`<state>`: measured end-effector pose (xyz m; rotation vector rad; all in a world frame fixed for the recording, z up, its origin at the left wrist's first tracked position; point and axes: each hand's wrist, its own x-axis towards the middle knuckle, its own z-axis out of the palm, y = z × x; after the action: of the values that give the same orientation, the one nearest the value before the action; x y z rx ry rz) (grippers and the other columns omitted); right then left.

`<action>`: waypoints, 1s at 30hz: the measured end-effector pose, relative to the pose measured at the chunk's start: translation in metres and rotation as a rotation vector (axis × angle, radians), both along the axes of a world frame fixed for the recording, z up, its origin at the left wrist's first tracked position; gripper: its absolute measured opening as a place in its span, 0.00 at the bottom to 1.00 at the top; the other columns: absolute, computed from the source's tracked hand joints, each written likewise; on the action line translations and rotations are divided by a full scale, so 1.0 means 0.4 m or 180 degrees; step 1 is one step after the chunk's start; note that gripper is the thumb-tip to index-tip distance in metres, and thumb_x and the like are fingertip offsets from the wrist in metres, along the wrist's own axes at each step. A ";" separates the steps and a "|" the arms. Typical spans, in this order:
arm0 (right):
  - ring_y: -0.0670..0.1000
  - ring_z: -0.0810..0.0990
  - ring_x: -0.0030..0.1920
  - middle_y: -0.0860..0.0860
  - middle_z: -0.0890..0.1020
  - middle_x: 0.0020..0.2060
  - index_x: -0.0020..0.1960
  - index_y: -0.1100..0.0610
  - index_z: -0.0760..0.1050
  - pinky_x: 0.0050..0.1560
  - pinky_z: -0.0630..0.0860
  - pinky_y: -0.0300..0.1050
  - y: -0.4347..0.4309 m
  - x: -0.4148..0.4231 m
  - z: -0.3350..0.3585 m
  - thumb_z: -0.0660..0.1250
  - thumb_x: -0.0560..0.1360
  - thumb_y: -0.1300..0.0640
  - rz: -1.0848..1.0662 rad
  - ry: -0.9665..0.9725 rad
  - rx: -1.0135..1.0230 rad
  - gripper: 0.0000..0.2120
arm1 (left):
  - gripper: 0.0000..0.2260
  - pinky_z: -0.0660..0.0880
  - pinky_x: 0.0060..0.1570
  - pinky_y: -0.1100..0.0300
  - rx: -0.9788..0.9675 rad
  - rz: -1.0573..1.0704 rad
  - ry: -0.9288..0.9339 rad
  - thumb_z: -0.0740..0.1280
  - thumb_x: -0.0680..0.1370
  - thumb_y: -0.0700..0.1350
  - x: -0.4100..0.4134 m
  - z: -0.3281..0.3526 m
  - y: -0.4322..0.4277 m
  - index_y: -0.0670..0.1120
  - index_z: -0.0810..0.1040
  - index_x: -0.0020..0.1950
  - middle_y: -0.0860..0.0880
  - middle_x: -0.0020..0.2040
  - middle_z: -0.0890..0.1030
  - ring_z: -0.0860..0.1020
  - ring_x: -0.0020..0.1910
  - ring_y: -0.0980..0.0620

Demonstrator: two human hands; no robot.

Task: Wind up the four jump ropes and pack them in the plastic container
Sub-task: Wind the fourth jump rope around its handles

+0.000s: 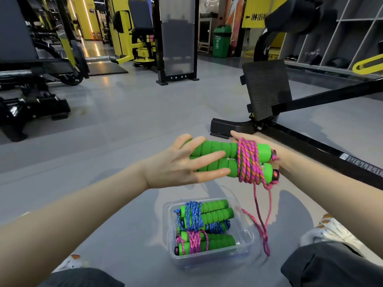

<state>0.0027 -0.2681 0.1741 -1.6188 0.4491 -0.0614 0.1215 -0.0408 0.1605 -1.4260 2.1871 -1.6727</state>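
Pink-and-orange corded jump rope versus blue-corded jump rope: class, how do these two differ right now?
The pink-and-orange corded jump rope is held in the air between left hand and right hand; the blue-corded jump rope lies in the clear plastic container. The pink-and-orange one's cord is partly wound, a tail dangling; the blue one's is fully wound. Both have green ribbed foam handles laid side by side.

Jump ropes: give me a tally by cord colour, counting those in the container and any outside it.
Blue ropes in the container: 2, one partly hidden
Pink rope in the container: 1
Pink-and-orange rope, held above it, tail hanging loose: 1
Total: 4
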 end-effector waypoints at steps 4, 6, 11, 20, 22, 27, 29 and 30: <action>0.44 0.66 0.14 0.47 0.71 0.18 0.26 0.56 0.72 0.22 0.71 0.36 0.044 -0.023 -0.038 0.65 0.74 0.52 0.0401 -0.0238 0.0875 0.19 | 0.20 0.69 0.47 0.46 -0.0202 0.0395 -0.0113 0.61 0.79 0.38 0.028 0.018 0.016 0.51 0.65 0.70 0.44 0.66 0.69 0.72 0.53 0.36; 0.44 0.58 0.16 0.48 0.63 0.19 0.30 0.59 0.69 0.28 0.68 0.39 0.079 -0.011 -0.057 0.57 0.76 0.44 0.0801 -0.0111 0.0682 0.22 | 0.20 0.70 0.47 0.46 -0.0380 0.0636 -0.0097 0.60 0.79 0.38 0.048 0.027 0.020 0.51 0.67 0.70 0.43 0.66 0.71 0.73 0.52 0.35; 0.48 0.56 0.20 0.50 0.63 0.19 0.39 0.59 0.70 0.29 0.70 0.40 0.141 0.000 -0.051 0.45 0.82 0.47 0.0958 0.0287 -0.0369 0.24 | 0.19 0.71 0.45 0.47 -0.0248 0.1175 -0.0269 0.58 0.79 0.36 0.104 0.005 0.047 0.49 0.70 0.69 0.43 0.61 0.78 0.76 0.48 0.36; 0.48 0.62 0.20 0.49 0.62 0.19 0.37 0.58 0.73 0.36 0.79 0.44 0.130 -0.009 0.097 0.58 0.79 0.45 0.1763 0.0897 -0.2159 0.20 | 0.22 0.71 0.46 0.47 0.0577 0.1237 -0.0419 0.57 0.76 0.37 0.090 -0.037 0.051 0.50 0.70 0.69 0.44 0.62 0.75 0.74 0.51 0.35; 0.46 0.62 0.21 0.48 0.63 0.19 0.30 0.57 0.72 0.28 0.70 0.38 0.124 0.004 0.115 0.58 0.77 0.41 0.1373 0.0409 -0.2763 0.25 | 0.22 0.73 0.46 0.47 0.0672 0.1026 -0.0386 0.59 0.77 0.37 0.083 -0.045 0.049 0.50 0.68 0.70 0.44 0.64 0.72 0.73 0.52 0.36; 0.45 0.63 0.24 0.49 0.65 0.21 0.24 0.57 0.69 0.30 0.63 0.40 0.082 0.027 0.095 0.60 0.77 0.42 0.0669 -0.0472 -0.2878 0.27 | 0.19 0.69 0.51 0.46 0.0595 0.0413 -0.0155 0.53 0.82 0.39 0.024 -0.058 0.035 0.52 0.64 0.72 0.46 0.67 0.68 0.73 0.55 0.35; 0.44 0.63 0.21 0.48 0.67 0.19 0.25 0.57 0.70 0.27 0.63 0.35 0.070 0.026 0.085 0.59 0.78 0.45 0.0765 -0.0536 -0.2446 0.26 | 0.19 0.69 0.50 0.47 0.0565 0.0233 -0.0107 0.54 0.82 0.38 -0.010 -0.052 0.021 0.53 0.65 0.71 0.46 0.67 0.69 0.74 0.54 0.35; 0.44 0.64 0.22 0.49 0.68 0.19 0.26 0.58 0.71 0.27 0.62 0.35 0.064 0.024 0.083 0.59 0.78 0.45 0.0830 -0.0506 -0.2185 0.26 | 0.18 0.70 0.48 0.48 0.0551 0.0172 -0.0093 0.54 0.82 0.39 -0.023 -0.046 0.017 0.53 0.65 0.70 0.46 0.67 0.69 0.74 0.54 0.35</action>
<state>0.0124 -0.2424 0.2072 -2.3138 0.0832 -0.1589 0.1124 -0.0342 0.1420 -1.3937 2.1953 -1.4382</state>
